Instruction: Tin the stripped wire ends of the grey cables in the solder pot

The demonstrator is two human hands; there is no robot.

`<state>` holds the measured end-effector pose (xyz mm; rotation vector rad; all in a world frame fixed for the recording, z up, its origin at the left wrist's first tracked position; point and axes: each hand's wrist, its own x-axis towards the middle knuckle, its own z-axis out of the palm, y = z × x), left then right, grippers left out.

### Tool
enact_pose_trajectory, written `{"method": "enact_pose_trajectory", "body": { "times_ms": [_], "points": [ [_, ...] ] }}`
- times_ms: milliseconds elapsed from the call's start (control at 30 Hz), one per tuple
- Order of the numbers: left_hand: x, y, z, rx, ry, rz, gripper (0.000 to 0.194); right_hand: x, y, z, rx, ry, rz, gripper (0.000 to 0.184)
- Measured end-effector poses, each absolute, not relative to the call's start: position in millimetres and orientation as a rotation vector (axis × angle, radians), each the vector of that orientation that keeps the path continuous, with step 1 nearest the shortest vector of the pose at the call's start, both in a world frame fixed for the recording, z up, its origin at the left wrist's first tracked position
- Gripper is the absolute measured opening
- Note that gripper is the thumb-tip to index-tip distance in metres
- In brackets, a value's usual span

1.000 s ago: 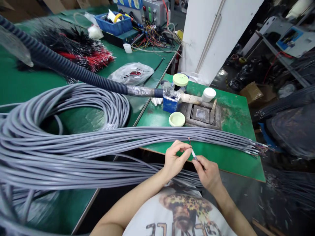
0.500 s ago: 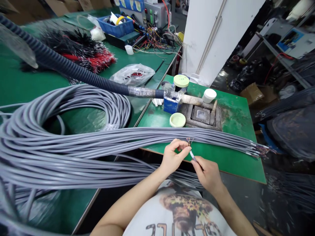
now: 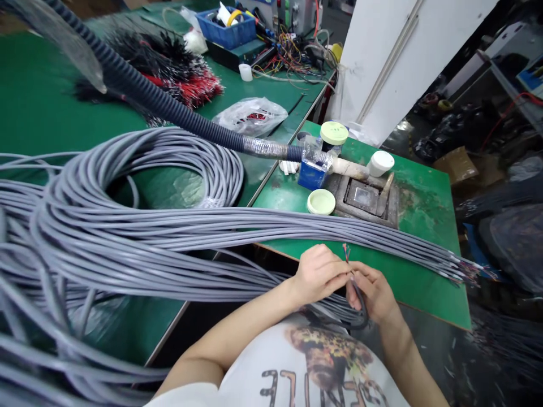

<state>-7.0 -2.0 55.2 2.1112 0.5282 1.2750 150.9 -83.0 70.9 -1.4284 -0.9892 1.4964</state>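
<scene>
My left hand (image 3: 319, 272) and my right hand (image 3: 375, 294) meet just in front of the small green table (image 3: 424, 277). Both are closed on the end of one grey cable (image 3: 358, 305), which loops down under my right hand. Its thin coloured wire ends (image 3: 346, 252) stick up between my fingertips. A thick bundle of grey cables (image 3: 263, 226) runs left to right across the table right behind my hands, ending in stripped coloured tips (image 3: 470, 272) at the right.
A big coil of grey cable (image 3: 139, 169) fills the left bench. A dark corrugated hose (image 3: 169, 110) leads to a blue box (image 3: 313, 172) beside a metal solder pot (image 3: 365, 198), lidded jars (image 3: 334, 134) and a lid (image 3: 321, 201). Red-black wire bundles (image 3: 178, 73) lie behind.
My hands have closed together on the cable end; the short white piece seen between them earlier is hidden. The camera view has shifted, so everything sits further right.
</scene>
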Motion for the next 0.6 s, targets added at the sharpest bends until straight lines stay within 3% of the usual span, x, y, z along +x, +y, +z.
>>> {"method": "enact_pose_trajectory", "body": {
  "times_ms": [100,200,467,600],
  "points": [
    [-5.0,-9.0,49.8,2.139,0.468,1.244,0.013,151.8,-79.2,68.5,-1.215,-0.788,1.613,0.044],
    [-2.7,-13.0,48.8,2.104,0.443,1.187,0.016,149.7,-78.4,69.7,-1.255,-0.773,1.537,0.036],
    [11.6,-22.8,63.8,1.278,0.566,1.082,0.019,152.4,-75.6,77.0,-1.258,-0.969,0.988,0.005],
    [20.4,-22.6,66.5,0.913,0.591,1.038,0.026,157.4,-69.4,82.8,-1.209,-1.241,0.671,0.01]
  ]
}}
